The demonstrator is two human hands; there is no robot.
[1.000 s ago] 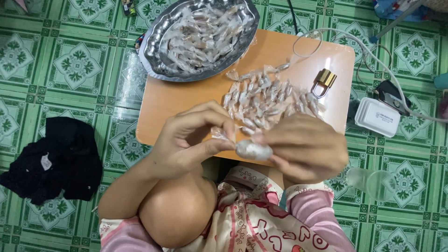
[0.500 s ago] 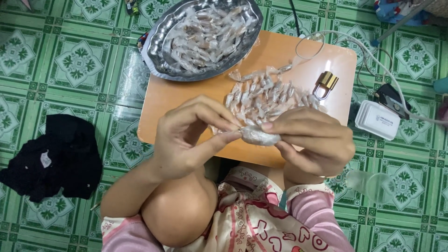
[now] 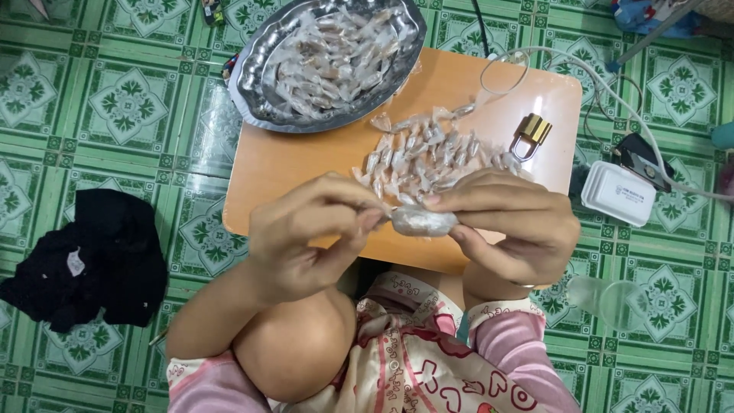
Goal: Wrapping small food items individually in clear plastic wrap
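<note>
A small candy in a clear wrapper [image 3: 423, 221] is held between both hands above the near edge of a low orange table [image 3: 306, 157]. My left hand [image 3: 306, 233] pinches the wrapper's left end with thumb and fingers. My right hand [image 3: 512, 226] grips the right end. Just beyond the hands lies a pile of wrapped candies [image 3: 428, 153] on the table. A silver oval tray [image 3: 260, 84] heaped with more clear-wrapped pieces rests at the table's far left corner.
A brass padlock [image 3: 530, 134] lies on the table at the right. A white box [image 3: 618, 193], a dark device and a white cable sit on the green tiled floor to the right. Black cloth [image 3: 92, 260] lies at left, a clear glass [image 3: 612, 302] at lower right.
Both hands have stayed on the candy and shifted slightly; the wrapper ends are drawn out more between the fingers. The view has moved a little.
</note>
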